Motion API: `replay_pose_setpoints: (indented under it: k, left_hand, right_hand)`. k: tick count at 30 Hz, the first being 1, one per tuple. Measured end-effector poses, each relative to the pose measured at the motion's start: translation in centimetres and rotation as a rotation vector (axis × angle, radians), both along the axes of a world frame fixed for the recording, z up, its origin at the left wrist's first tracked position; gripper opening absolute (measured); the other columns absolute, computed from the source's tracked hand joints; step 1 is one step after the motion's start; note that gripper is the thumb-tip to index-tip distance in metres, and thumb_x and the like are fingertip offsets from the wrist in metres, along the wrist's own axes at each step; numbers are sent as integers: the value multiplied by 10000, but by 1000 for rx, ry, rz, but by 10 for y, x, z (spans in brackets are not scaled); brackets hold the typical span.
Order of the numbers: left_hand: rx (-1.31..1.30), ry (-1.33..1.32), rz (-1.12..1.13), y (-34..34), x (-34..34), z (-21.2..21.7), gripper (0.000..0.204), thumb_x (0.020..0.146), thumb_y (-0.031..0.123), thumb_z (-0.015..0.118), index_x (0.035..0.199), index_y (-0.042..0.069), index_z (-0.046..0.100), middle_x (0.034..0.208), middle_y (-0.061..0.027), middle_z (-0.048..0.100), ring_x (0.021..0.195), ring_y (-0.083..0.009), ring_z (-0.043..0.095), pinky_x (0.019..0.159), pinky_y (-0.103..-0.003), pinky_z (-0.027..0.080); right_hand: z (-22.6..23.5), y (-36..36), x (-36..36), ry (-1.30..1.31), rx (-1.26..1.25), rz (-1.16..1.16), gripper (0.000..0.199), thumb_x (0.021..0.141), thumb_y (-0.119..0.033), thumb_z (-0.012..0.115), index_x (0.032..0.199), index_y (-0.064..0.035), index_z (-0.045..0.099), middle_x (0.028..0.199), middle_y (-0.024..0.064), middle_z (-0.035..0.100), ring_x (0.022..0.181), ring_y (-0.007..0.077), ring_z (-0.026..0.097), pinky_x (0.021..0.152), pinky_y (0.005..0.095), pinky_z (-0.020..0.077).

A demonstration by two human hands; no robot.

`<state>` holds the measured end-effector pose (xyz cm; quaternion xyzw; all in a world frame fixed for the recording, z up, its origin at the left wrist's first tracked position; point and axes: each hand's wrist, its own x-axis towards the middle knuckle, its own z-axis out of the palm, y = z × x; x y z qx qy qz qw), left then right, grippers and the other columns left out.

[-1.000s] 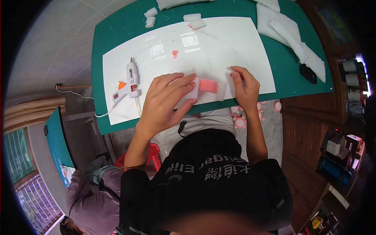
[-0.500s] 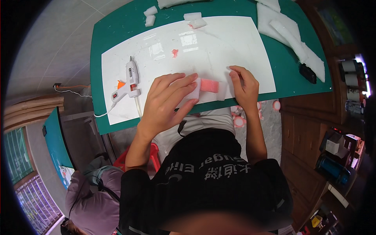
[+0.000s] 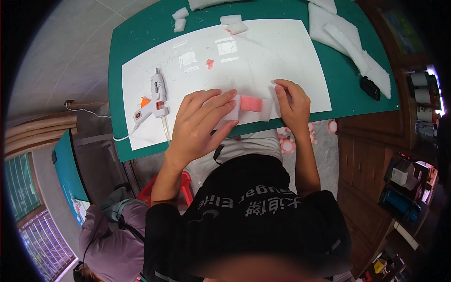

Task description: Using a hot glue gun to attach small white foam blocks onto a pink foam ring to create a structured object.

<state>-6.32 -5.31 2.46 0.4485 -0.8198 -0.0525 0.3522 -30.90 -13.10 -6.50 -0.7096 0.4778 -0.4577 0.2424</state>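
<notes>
Near the front edge of the white sheet stands a foam piece with a pink block (image 3: 251,104) in the middle, a white foam block (image 3: 233,113) at its left end and a thin white foam piece (image 3: 266,109) at its right. My left hand (image 3: 202,120) grips the left white block, fingers over the top and thumb at the near side, covering part of it. My right hand (image 3: 293,103) is just right of the thin white piece, apart from it. Its thumb and fingers are loosely curled with a gap between, and nothing shows in them.
A glue gun (image 3: 157,94) lies left on the white sheet (image 3: 277,51). A pink scrap (image 3: 209,64) lies farther back. White foam offcuts (image 3: 180,19) and larger foam strips (image 3: 345,40) rest on the green table, beside a black object (image 3: 369,88). Another person (image 3: 112,239) is at lower left.
Almost nothing differs. My left hand and the foam piece stay in place; any shift of the fingers is very slight.
</notes>
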Motion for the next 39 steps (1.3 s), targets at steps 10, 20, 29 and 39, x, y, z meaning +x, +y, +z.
replay_pose_setpoints:
  k: [10, 20, 29, 39]
  left_hand:
    - [-5, -9, -1, 2, -1, 0, 350, 746, 102, 798, 1065, -3, 699, 1219, -100, 698, 1078, -292, 635, 922, -396, 475]
    - [8, -3, 1, 4, -2, 0, 338, 746, 111, 799, 1054, 4, 708, 1216, -95, 703, 1063, -273, 640, 931, -383, 482]
    - [1, -11, 2, 4, -2, 0, 342, 740, 108, 800, 1050, 1, 703, 1217, -96, 702, 1052, -273, 643, 924, -385, 481]
    - [-1, -35, -7, 6, -1, 3, 345, 737, 103, 799, 1046, -9, 694, 1216, -107, 695, 1055, -281, 641, 921, -395, 479]
  right_hand:
    - [1, 0, 1, -5, -15, -2, 164, 926, -129, 652, 1014, -3, 710, 884, 148, 703, 790, 274, 666, 749, 350, 529]
    - [1, 0, 1, -5, -24, 6, 158, 926, -122, 654, 1008, 3, 707, 882, 147, 705, 784, 270, 666, 743, 347, 530]
    - [0, 0, 0, 6, -38, 9, 158, 928, -126, 657, 1004, 4, 706, 875, 147, 703, 782, 274, 667, 735, 348, 528]
    - [2, 0, 0, 11, -53, 11, 150, 928, -127, 660, 992, -1, 708, 882, 143, 705, 785, 277, 669, 736, 351, 529]
